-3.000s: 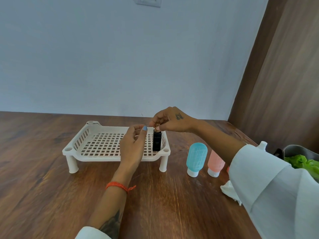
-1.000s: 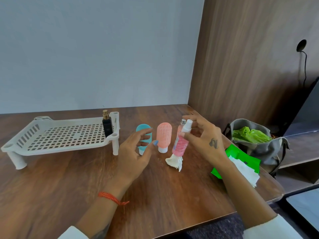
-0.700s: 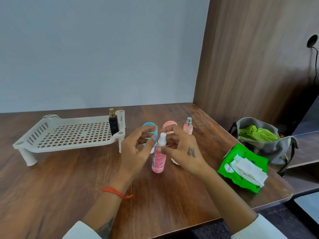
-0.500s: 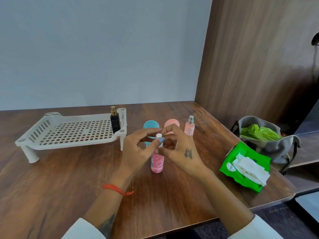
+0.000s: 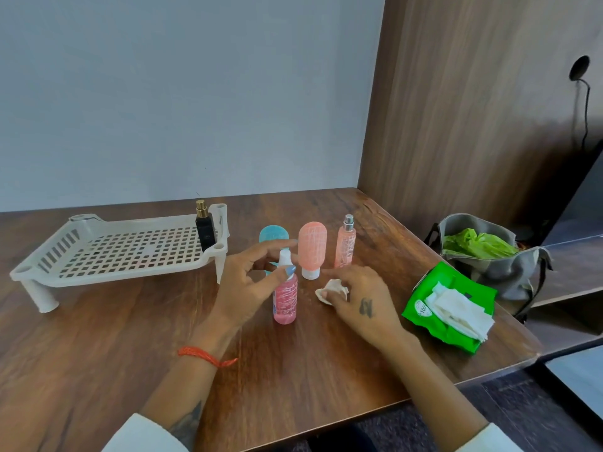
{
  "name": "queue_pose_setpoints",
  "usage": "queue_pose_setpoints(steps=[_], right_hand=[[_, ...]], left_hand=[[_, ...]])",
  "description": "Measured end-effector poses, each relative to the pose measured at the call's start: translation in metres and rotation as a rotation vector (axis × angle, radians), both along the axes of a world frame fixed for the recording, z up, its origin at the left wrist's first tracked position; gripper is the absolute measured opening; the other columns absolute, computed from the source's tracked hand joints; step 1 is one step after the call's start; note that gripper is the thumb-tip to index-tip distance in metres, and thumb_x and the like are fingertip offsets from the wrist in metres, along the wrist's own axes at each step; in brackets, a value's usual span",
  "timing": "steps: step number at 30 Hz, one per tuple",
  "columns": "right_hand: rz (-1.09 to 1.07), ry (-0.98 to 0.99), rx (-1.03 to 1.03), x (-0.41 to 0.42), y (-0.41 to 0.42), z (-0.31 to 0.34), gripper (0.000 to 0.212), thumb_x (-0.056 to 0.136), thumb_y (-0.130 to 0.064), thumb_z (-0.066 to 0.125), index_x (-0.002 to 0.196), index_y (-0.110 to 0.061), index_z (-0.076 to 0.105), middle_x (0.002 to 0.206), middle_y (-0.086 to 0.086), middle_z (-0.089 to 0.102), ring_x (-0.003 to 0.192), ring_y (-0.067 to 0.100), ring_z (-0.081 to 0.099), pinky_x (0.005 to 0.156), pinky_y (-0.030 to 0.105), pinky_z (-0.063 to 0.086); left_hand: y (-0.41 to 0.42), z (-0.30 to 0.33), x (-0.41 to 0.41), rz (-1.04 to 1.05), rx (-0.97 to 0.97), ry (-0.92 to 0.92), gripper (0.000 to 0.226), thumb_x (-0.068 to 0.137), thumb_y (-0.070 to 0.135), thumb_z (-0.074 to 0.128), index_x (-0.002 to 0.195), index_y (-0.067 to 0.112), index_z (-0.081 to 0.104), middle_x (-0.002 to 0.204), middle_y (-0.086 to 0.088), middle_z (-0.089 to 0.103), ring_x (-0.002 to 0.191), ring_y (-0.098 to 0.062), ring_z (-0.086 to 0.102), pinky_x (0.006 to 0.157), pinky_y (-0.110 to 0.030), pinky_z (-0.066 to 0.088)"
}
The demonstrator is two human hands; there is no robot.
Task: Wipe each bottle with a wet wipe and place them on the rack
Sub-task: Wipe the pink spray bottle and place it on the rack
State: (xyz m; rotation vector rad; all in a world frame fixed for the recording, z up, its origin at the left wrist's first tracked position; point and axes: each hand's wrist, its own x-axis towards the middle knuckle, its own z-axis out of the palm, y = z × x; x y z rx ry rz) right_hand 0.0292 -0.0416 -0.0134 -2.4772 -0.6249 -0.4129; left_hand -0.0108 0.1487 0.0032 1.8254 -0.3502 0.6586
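Observation:
A pink spray bottle [image 5: 285, 300] with a white cap stands upright on the wooden table. My left hand [image 5: 249, 285] pinches it at the cap between thumb and fingers. Just to its right, my right hand [image 5: 363, 296] rests on the table and its fingers curl round a crumpled white wet wipe [image 5: 330, 288]. Behind the hands stand a blue tube bottle [image 5: 273, 235], partly hidden by my left fingers, a coral tube bottle [image 5: 312, 247] and a slim pale-pink spray bottle [image 5: 346, 247]. The white slotted rack [image 5: 98, 256] is at the left, with a small black bottle [image 5: 205, 230] upright in its right corner.
An open green pack of wet wipes [image 5: 427, 318] lies near the table's right edge, white sheets spilling out. A grey bag [image 5: 509, 275] holding green plastic sits on a lower ledge beyond that edge. A wooden panel closes the right side.
My right hand let go of the pink spray bottle's cap and dropped to the crumpled wipe on the table. My left hand stayed on the bottle's top. The black bottle stays on the rack.

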Motion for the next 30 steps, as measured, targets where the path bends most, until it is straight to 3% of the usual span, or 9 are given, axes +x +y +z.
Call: queue_pose_setpoints(steps=[2, 6, 11, 13, 15, 19, 26, 30], right_hand=[[-0.004, -0.009, -0.1, -0.001, 0.003, -0.008, 0.028, 0.09, -0.03, 0.055, 0.115, -0.023, 0.064, 0.117, -0.004, 0.062, 0.104, 0.014, 0.048, 0.084, 0.024, 0.039], [-0.005, -0.02, -0.109, 0.0, 0.005, -0.012, 0.027, 0.094, -0.022, 0.049, 0.115, -0.022, 0.064, 0.117, -0.002, 0.061, 0.104, 0.015, 0.047, 0.084, 0.025, 0.041], [0.014, -0.073, -0.101, 0.003, 0.005, -0.013, 0.021, 0.092, -0.018, 0.053, 0.107, -0.02, 0.068, 0.107, 0.0, 0.065, 0.1, 0.016, 0.051, 0.08, 0.025, 0.041], [0.004, -0.181, 0.021, 0.002, 0.004, -0.013, 0.017, 0.087, -0.013, 0.061, 0.099, -0.018, 0.07, 0.098, 0.001, 0.068, 0.092, 0.019, 0.057, 0.075, 0.028, 0.046], [0.02, -0.331, 0.21, -0.002, 0.007, -0.009, 0.014, 0.081, -0.007, 0.067, 0.092, -0.016, 0.071, 0.091, 0.0, 0.07, 0.086, 0.015, 0.061, 0.072, 0.021, 0.047], [0.16, -0.453, 0.489, -0.017, 0.024, 0.006, 0.014, 0.089, -0.016, 0.057, 0.093, -0.01, 0.07, 0.092, -0.001, 0.068, 0.087, 0.002, 0.059, 0.073, 0.011, 0.048], [0.33, -0.548, 0.249, -0.025, 0.052, -0.01, 0.02, 0.088, -0.021, 0.055, 0.095, -0.01, 0.07, 0.102, 0.007, 0.065, 0.098, 0.017, 0.057, 0.085, 0.023, 0.048], [0.322, -0.474, 0.352, -0.025, 0.05, -0.011, 0.021, 0.088, -0.017, 0.053, 0.095, -0.009, 0.071, 0.101, 0.006, 0.065, 0.095, 0.011, 0.059, 0.083, 0.018, 0.049]], left_hand=[[-0.001, 0.0, 0.0, -0.025, -0.022, 0.017, 0.033, 0.074, 0.04, 0.065, 0.105, 0.052, 0.065, 0.105, 0.008, 0.072, 0.1, -0.03, 0.066, 0.088, -0.034, 0.054], [-0.001, -0.002, -0.001, -0.051, -0.079, 0.083, 0.032, 0.074, 0.035, 0.068, 0.103, 0.048, 0.068, 0.102, -0.003, 0.073, 0.099, -0.032, 0.064, 0.086, -0.028, 0.055], [0.001, 0.006, -0.003, -0.073, -0.136, 0.233, 0.035, 0.083, 0.0, 0.066, 0.102, 0.029, 0.065, 0.103, 0.002, 0.072, 0.102, -0.022, 0.066, 0.082, -0.02, 0.053], [0.002, 0.011, -0.003, -0.061, -0.201, 0.305, 0.033, 0.082, 0.002, 0.067, 0.099, 0.03, 0.066, 0.103, 0.002, 0.072, 0.103, -0.017, 0.066, 0.084, -0.023, 0.053], [0.004, 0.011, -0.002, -0.035, -0.288, 0.36, 0.03, 0.081, 0.005, 0.068, 0.098, 0.029, 0.066, 0.103, 0.003, 0.072, 0.102, -0.015, 0.066, 0.084, -0.027, 0.053], [0.007, 0.006, -0.004, 0.003, -0.46, 0.417, 0.028, 0.08, 0.008, 0.068, 0.102, 0.024, 0.069, 0.1, 0.004, 0.073, 0.098, -0.015, 0.068, 0.085, -0.036, 0.054], [0.008, 0.001, -0.006, 0.013, -0.508, 0.388, 0.043, 0.069, 0.018, 0.073, 0.111, 0.015, 0.068, 0.1, -0.007, 0.074, 0.096, -0.024, 0.07, 0.087, -0.044, 0.055], [0.006, 0.001, -0.006, 0.018, -0.477, 0.393, 0.046, 0.071, 0.018, 0.071, 0.116, 0.014, 0.066, 0.099, -0.005, 0.075, 0.094, -0.019, 0.071, 0.084, -0.038, 0.056]])
